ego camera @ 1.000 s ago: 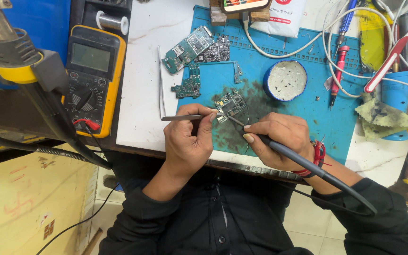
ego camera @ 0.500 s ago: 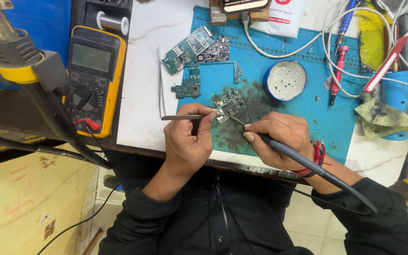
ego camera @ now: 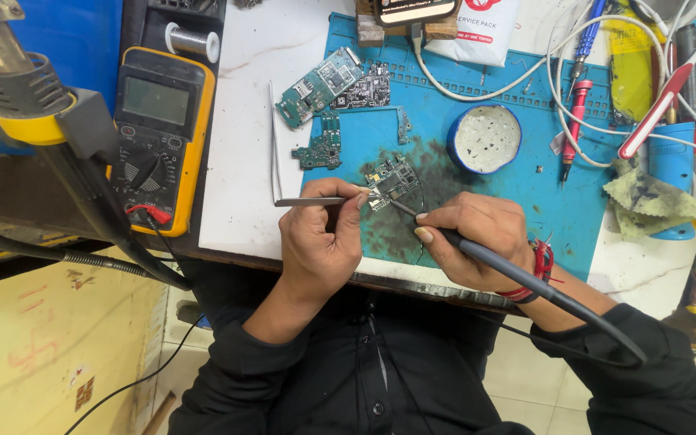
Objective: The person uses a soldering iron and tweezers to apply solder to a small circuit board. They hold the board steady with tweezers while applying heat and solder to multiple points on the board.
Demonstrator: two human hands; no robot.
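Left hand (ego camera: 320, 242) is pinching a pair of tweezers (ego camera: 316, 201), tips on the small circuit board (ego camera: 392, 181) lying on the blue mat (ego camera: 517, 201). Right hand (ego camera: 477, 246) grips a soldering iron (ego camera: 517, 270) pen-style, tip touching the same board — tight spot. Looks like a slip could bridge pads or flick a part off. Spare boards (ego camera: 328, 84) and a flux tin (ego camera: 485, 138) sit farther out.

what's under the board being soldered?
The small circuit board lies on the blue mat, on a dark sooty patch. Whatever sits directly beneath the board is covered.
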